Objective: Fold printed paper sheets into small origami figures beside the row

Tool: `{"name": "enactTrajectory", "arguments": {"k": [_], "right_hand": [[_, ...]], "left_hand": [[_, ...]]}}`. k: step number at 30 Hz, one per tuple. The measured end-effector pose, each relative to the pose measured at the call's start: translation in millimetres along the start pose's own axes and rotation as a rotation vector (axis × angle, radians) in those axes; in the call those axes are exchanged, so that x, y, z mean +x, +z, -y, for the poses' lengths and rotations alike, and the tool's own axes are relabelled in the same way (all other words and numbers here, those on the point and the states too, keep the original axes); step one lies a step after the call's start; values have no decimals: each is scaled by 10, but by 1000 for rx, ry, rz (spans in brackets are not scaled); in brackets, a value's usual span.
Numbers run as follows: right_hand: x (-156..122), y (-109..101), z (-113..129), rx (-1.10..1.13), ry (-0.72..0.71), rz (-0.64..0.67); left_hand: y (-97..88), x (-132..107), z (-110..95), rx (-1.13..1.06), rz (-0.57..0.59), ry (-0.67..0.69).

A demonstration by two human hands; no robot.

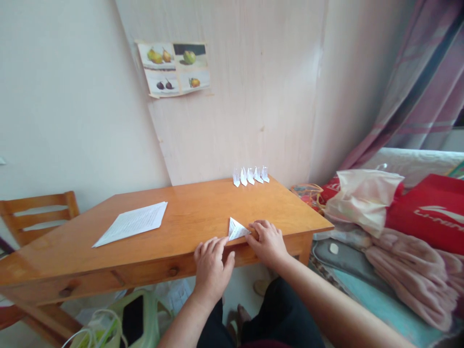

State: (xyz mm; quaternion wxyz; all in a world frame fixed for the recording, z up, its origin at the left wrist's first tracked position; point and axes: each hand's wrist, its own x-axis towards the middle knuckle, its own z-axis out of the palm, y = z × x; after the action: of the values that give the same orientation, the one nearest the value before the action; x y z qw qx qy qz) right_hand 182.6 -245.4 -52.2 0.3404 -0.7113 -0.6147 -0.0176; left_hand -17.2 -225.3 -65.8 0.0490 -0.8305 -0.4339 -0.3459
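Observation:
A small white folded paper triangle [237, 230] with printed marks lies at the front edge of the wooden table [195, 208]. My left hand [214, 266] is at its left, palm down, with fingers stretched out and thumb apart; the fingertips come up to the lower left corner of the paper. At the right corner, the thumb and bent forefinger of my right hand [267, 241] close in on the paper's tip. Several folded white paper pieces [250, 176] stand in a row at the back right of the table.
A stack of printed sheets [134, 222] lies on the table's left part. Beyond it is a wooden chair [39, 212]. Red bags [427, 212] and a pink blanket [416, 270] are at the right. Below the table, a green stool [147, 314] holds a dark phone-like object [133, 319].

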Motion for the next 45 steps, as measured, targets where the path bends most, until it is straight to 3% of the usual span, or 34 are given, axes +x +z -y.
{"name": "enactTrajectory", "arguments": {"k": [9, 25, 31, 45], "right_hand": [[46, 9, 121, -53, 3, 22], [-33, 92, 83, 18, 9, -42], [-69, 109, 0, 30, -64, -68], [-106, 152, -84, 71, -113, -79]], "left_hand": [[67, 279, -20, -83, 32, -71], [170, 482, 45, -132, 86, -60], [208, 505, 105, -159, 124, -68], [168, 500, 37, -169, 137, -114]]}}
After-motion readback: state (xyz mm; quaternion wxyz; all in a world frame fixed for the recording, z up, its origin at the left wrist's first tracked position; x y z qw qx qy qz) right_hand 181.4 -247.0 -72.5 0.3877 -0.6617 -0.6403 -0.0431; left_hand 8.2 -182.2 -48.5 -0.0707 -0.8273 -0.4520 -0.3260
